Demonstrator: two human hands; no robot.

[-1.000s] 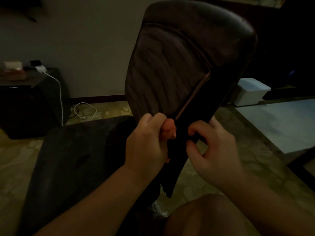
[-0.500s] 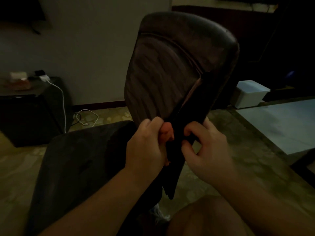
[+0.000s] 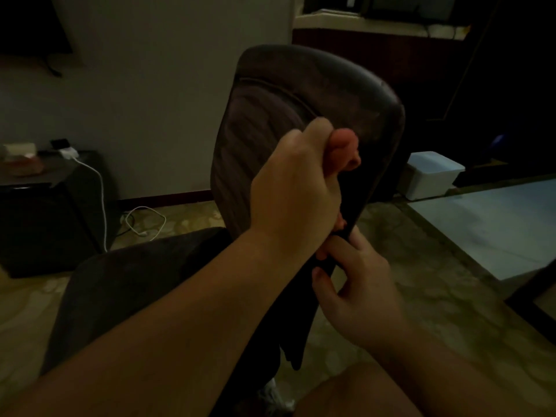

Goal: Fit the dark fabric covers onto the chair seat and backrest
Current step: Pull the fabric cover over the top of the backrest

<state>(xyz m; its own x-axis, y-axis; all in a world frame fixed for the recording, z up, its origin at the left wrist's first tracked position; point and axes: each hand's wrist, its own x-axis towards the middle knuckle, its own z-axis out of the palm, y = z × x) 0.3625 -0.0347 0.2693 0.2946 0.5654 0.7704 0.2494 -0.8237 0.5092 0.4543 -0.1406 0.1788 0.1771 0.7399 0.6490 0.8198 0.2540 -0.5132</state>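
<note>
1. Gripping the dark fabric cover [image 3: 301,85] at the backrest's [image 3: 255,139] right edge: left hand [image 3: 296,188], fingers curled round the fabric.
2. Pinching the cover's lower hanging edge just below: right hand [image 3: 358,284].
3. Lying low at left, already dark-covered: seat [image 3: 120,284].
4. Standing on the floor beyond: white bin [image 3: 430,176].

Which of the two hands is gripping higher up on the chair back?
The left hand, gripping the backrest edge halfway up; the right hand pinches the dark cover lower down.
</note>
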